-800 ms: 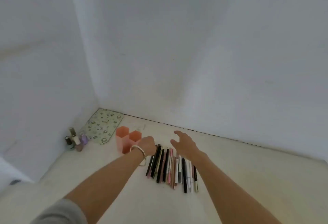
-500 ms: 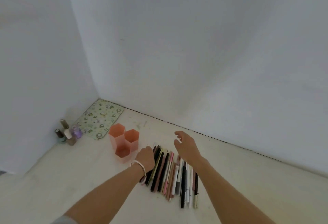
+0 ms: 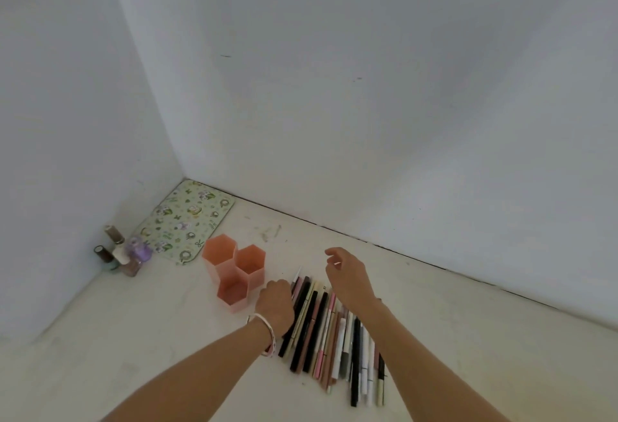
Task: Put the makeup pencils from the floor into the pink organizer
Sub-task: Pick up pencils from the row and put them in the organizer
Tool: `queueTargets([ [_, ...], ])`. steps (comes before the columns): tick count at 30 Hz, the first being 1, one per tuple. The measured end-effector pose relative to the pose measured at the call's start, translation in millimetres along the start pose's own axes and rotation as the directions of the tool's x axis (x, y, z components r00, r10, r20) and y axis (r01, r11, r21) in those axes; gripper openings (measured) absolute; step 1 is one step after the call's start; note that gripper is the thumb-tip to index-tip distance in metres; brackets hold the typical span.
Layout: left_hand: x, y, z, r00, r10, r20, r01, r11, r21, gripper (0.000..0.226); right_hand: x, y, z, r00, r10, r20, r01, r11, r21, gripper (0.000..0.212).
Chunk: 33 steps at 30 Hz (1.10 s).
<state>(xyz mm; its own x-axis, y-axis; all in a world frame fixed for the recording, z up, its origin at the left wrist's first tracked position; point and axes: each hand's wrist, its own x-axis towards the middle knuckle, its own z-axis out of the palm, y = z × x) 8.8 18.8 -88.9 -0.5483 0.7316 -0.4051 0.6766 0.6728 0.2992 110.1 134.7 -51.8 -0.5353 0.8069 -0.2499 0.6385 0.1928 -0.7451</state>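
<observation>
A pink organizer [image 3: 234, 271] of three hexagonal cups stands upright on the pale floor, and all three cups look empty. Just right of it lies a row of several makeup pencils [image 3: 329, 334], black, pink, beige and white, side by side. My left hand [image 3: 275, 301], with a bracelet at the wrist, is down on the left end of the row, fingers curled over the pencil tips; whether it grips one is hidden. My right hand [image 3: 347, 274] hovers above the row's far end with fingers loosely apart, holding nothing.
Several small nail polish bottles [image 3: 120, 253] stand by the left wall. A green patterned card [image 3: 187, 221] lies flat in the corner behind the organizer. White walls close off the left and back sides. Bare floor stretches to the right.
The view has tilted down and come closer. My left hand has come down from beside the organizer onto the left pencils. My right hand stays above the row.
</observation>
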Motion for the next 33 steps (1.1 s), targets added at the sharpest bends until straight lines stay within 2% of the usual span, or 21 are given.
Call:
queueTargets([
  [3,-1.2,-4.6,-3.2,0.999,0.014,-0.052,-0.020,0.994,-0.103,0.004,4.4,-3.9,2.1,0.999,0.001,-0.034,0.000,1.000,0.023,0.034],
  [6,-6.5,-5.6,-17.7,0.993,0.051,-0.105,-0.066,0.986,-0.153,0.016,7.4,-11.0,8.6,0.998,0.006,-0.061,-0.005,1.000,0.025,0.033],
  [8,-12.3,-4.0,-38.3,0.987,0.066,-0.149,-0.109,0.948,-0.299,0.020,9.5,-13.9,15.8,0.998,0.013,-0.069,-0.013,1.000,-0.008,0.031],
  [10,-18.5,-4.5,-67.3,0.986,0.046,-0.163,-0.134,0.801,-0.583,0.024,11.2,-15.2,23.3,0.998,0.029,-0.064,-0.034,0.996,-0.084,0.030],
  [12,-26.7,-14.9,-99.2,0.972,0.011,-0.234,-0.186,0.644,-0.742,0.031,10.8,-16.1,36.0,0.998,0.058,-0.018,-0.061,0.978,-0.200,0.029],
  [14,-34.1,-30.5,-124.5,0.946,-0.043,-0.322,-0.247,0.547,-0.800,0.034,7.9,-19.6,54.0,0.995,0.099,0.031,-0.085,0.951,-0.296,0.027],
  [17,-41.0,-47.7,-145.3,0.930,-0.113,-0.351,-0.280,0.403,-0.871,0.040,3.5,-29.4,83.6,0.989,0.138,0.057,-0.103,0.906,-0.412,0.025],
  [20,-44.3,-57.0,-149.1,0.923,-0.133,-0.361,-0.296,0.356,-0.886,0.053,1.0,-42.3,110.6,0.993,0.118,0.017,-0.096,0.879,-0.468,0.024],
  [23,-44.5,-61.8,-145.3,0.920,-0.089,-0.382,-0.333,0.340,-0.880,0.087,3.9,-50.9,131.1,0.991,0.127,-0.051,-0.136,0.892,-0.431,0.027],
  [25,-41.4,-63.1,-143.9,0.910,-0.046,-0.413,-0.367,0.378,-0.850,0.100,7.0,-51.5,138.3,0.990,0.129,-0.062,-0.143,0.905,-0.400,0.029],
  [27,-36.7,-66.3,-147.4,0.896,-0.035,-0.442,-0.395,0.392,-0.831,0.101,9.3,-50.2,137.4,0.992,0.122,-0.040,-0.128,0.917,-0.378,0.032],
  [29,-29.7,-74.4,-155.9,0.868,-0.072,-0.491,-0.437,0.357,-0.826,0.098,13.0,-52.1,123.1,0.991,0.126,-0.050,-0.135,0.954,-0.269,0.035],
  [31,-19.5,-87.9,-165.9,0.820,-0.161,-0.550,-0.484,0.319,-0.815,0.092,19.1,-60.3,98.3,0.984,0.107,-0.141,-0.120,0.989,-0.083,0.037],
  [33,-8.8,-100.6,-168.8,0.755,-0.247,-0.608,-0.528,0.322,-0.786,0.084,24.6,-73.9,68.9,0.952,0.052,-0.301,-0.033,0.997,0.068,0.043],
])
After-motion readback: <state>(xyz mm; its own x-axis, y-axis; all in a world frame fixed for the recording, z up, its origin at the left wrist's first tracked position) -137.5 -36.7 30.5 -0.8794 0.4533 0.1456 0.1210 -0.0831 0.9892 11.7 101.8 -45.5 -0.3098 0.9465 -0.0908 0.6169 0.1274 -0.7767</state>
